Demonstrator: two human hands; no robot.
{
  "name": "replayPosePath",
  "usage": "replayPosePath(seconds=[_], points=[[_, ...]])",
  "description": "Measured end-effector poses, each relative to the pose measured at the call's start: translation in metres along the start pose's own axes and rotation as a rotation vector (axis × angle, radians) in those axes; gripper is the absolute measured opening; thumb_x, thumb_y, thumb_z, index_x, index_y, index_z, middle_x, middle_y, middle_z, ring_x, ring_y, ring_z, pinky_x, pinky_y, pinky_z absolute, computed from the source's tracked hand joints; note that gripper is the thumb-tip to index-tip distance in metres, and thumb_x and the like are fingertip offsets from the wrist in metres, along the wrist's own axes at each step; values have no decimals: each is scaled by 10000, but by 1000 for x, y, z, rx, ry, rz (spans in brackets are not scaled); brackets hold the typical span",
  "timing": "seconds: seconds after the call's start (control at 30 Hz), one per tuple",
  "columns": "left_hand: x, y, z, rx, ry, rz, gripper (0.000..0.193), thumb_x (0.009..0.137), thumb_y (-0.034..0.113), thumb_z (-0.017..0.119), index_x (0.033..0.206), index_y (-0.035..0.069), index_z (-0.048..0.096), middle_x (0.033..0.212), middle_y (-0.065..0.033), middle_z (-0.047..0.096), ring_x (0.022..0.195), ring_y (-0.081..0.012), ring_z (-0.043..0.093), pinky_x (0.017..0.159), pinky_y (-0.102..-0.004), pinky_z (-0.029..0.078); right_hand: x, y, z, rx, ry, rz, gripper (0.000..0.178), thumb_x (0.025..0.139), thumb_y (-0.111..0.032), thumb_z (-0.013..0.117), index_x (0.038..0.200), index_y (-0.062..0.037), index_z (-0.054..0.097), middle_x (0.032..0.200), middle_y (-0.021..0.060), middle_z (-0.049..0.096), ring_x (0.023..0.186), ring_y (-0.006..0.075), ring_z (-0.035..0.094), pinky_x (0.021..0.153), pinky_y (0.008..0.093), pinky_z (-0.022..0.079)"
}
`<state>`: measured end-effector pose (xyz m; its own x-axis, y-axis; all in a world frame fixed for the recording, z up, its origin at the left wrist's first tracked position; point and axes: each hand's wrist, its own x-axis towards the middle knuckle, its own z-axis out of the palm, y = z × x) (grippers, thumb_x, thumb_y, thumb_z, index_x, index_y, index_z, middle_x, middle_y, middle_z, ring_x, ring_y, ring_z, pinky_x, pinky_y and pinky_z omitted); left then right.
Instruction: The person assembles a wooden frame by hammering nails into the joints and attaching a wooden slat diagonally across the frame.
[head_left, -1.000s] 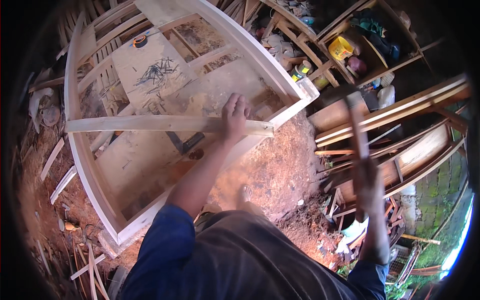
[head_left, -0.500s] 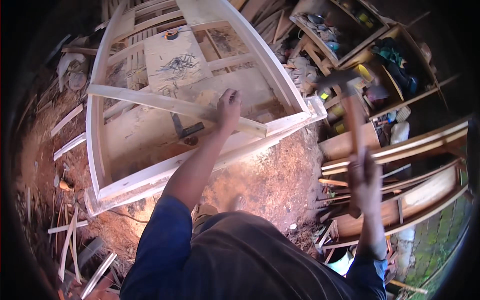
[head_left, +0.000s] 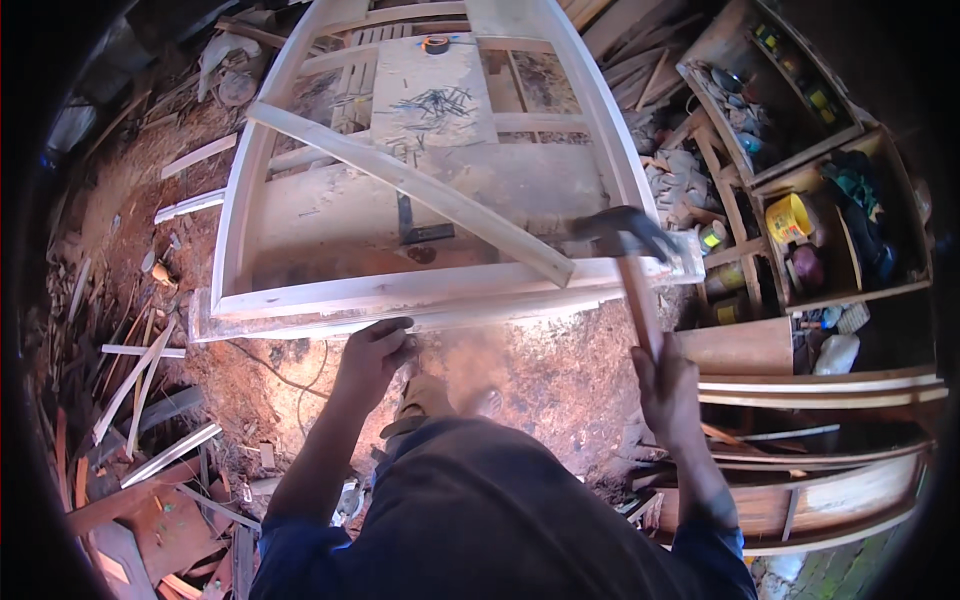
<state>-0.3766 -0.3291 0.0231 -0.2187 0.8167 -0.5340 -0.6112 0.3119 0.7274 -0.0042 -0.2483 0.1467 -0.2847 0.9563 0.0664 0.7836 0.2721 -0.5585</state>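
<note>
My right hand (head_left: 668, 395) grips the wooden handle of a claw hammer (head_left: 638, 305), its dark head raised over the near right corner of a pale wooden frame (head_left: 380, 292). Just in front of the frame's near rail, my left hand (head_left: 375, 362) has its fingers curled together; whatever lies in them, if anything, is too small to make out. A loose wooden strip (head_left: 420, 190) lies slantwise across the frame, from its left side to the near rail. A dark try square (head_left: 415, 228) rests inside, partly below the strip.
A pile of nails (head_left: 435, 103) and a roll of tape (head_left: 436, 45) lie on a board inside the frame. To the right stand wooden compartments (head_left: 790, 303) with a yellow container (head_left: 788, 217) and cloths. Offcuts (head_left: 150, 385) litter the dirt floor at left.
My left hand has left the wooden strip and come back to the frame's near edge. The hammer has swung left toward the near right corner. The view has shifted.
</note>
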Motion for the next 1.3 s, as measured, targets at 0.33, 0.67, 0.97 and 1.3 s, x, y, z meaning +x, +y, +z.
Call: replayPosePath(seconds=[0.33,0.67,0.97,1.3], points=[[79,141,-86,27,175,393,196,955,89,678,1038,-87,706,889,-115,717,823,-194,701,810,-326,611,-7,30,75,-21,-122,213,248,984,-175,618,1022,59,545,581,190,500,476,357,502,482,460,362],[310,391,-244,930,696,995,284,856,274,781,1053,70,796,716,-104,727,615,-130,635,623,-314,508,121,-68,101,-161,-76,259,243,954,-200,657,871,12,572,627,211,583,565,403,613,533,452,442],[393,435,-240,920,562,873,232,850,224,747,1007,60,794,850,-176,753,771,-261,756,720,-370,571,230,-141,127,-453,-175,125,263,878,-246,745,834,-21,615,668,185,638,620,385,654,576,497,473],[430,436,-261,821,384,955,236,879,185,747,1029,4,771,957,-188,752,844,-252,736,777,-344,549,339,-256,209,-127,-147,146,273,955,-210,676,818,1,570,561,108,519,491,175,527,471,382,373]])
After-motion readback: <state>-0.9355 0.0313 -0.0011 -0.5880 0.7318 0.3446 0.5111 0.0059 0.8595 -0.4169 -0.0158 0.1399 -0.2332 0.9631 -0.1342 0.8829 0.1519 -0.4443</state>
